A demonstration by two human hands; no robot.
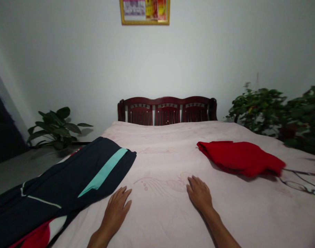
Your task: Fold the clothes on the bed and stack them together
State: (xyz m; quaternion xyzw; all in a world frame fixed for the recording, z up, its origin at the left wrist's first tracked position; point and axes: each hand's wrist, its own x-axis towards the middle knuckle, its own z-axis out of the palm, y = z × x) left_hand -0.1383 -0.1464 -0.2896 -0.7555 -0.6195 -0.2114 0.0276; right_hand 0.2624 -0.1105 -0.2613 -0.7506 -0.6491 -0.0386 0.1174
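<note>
The navy garment with a teal stripe [67,177] lies on the pink bedsheet [160,217] at ten o'clock from your left hand [116,207], close beside it. The folded red cloth [241,158] lies at one to two o'clock from your right hand [200,195], apart from it. Both your hands are empty, palms down, fingers loosely open. Eyeglasses [305,189] sit at three o'clock. At twelve, the gold-framed picture [145,23] bears lettering too blurred to read.

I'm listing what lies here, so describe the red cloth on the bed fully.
The red cloth is plain, soft-looking fabric, folded into a flat, uneven bundle with layered edges. It lies on the pale pink bedsheet, beyond the right hand, which does not touch it. Glasses lie by its right corner; contact is unclear.
</note>
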